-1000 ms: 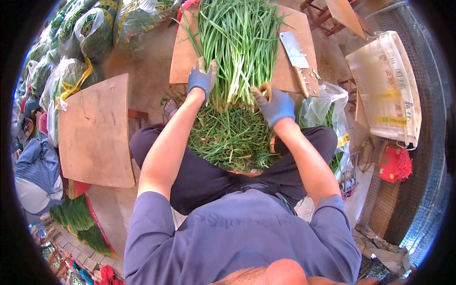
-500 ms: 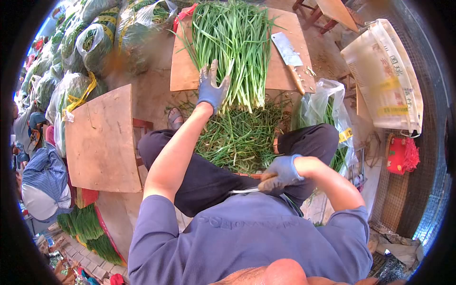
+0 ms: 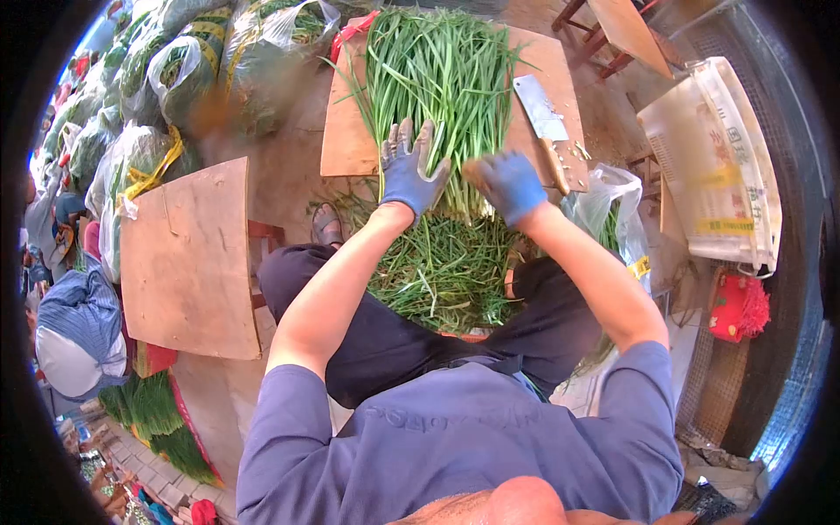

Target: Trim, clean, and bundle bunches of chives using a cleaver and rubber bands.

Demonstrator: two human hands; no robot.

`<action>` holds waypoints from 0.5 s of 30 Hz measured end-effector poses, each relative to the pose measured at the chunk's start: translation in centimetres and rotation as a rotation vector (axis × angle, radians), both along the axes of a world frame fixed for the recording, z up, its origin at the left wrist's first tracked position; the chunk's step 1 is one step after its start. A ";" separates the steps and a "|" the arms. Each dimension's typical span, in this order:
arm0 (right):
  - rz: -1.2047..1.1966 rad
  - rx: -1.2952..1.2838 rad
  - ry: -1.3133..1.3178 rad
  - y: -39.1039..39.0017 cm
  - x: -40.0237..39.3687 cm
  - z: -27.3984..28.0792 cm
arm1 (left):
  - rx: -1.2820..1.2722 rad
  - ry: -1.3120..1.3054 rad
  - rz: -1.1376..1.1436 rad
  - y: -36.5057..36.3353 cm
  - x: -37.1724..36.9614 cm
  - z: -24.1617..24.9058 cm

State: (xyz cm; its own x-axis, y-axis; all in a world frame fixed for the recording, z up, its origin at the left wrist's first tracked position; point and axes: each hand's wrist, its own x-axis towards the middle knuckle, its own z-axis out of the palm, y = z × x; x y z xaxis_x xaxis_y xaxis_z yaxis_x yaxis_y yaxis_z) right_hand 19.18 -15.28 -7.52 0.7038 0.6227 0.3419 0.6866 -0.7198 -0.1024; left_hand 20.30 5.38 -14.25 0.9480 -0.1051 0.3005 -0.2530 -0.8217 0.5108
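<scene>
- On the wooden surface (image 3: 348,144) before me: one thick bundle of green stalks (image 3: 446,79), leafy ends pointing away, pale ends toward me and reaching past the near edge.
- My left hand (image 3: 411,175), gloved, blue at the back: fingers spread, laid against the bundle's left side near the pale ends; nothing clasped. Most of the bundle lies beyond it and to its right.
- My right hand (image 3: 509,185), gloved likewise: fingers curled, at the right side of the pale ends. Whether it grips any stalk, I cannot tell.
- Bundle's position, in sum of sides: near portion between my two hands, leafy portion beyond both.
- Cleaver (image 3: 538,109), one, wooden-handled: flat on the surface, right of the bundle, beyond my right hand, handle toward me.
- Pale scraps (image 3: 579,150), several: beside the cleaver's handle.
- Loose green trimmings (image 3: 442,271), one heap: below the surface's near edge, between my legs, nearer me than both hands.
- Clear plastic bag (image 3: 617,206), with greens inside: right of my right hand, beside the surface.
</scene>
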 end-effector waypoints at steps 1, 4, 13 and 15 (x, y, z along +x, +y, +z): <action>0.057 -0.018 0.226 -0.2 -1.9 0.9 | 0.017 -0.008 0.013 0.0 -0.1 -0.1; 0.380 0.234 1.175 -0.7 -10.0 4.9 | -0.018 0.011 0.001 0.3 -0.3 0.1; -0.306 -0.003 0.737 -0.5 -6.6 3.0 | -0.043 -0.050 0.014 0.3 0.0 -1.7; -0.381 0.049 0.413 1.5 -2.5 2.7 | -0.046 -0.053 0.014 0.3 0.0 -1.7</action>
State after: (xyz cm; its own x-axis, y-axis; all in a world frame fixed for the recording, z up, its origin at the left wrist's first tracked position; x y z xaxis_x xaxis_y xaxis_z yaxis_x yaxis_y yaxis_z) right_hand 16.69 -13.78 -4.77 0.9572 0.2891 0.0127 0.2754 -0.8966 -0.3466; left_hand 20.29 5.72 -16.00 0.9319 -0.0765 0.3546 -0.2691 -0.8013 0.5344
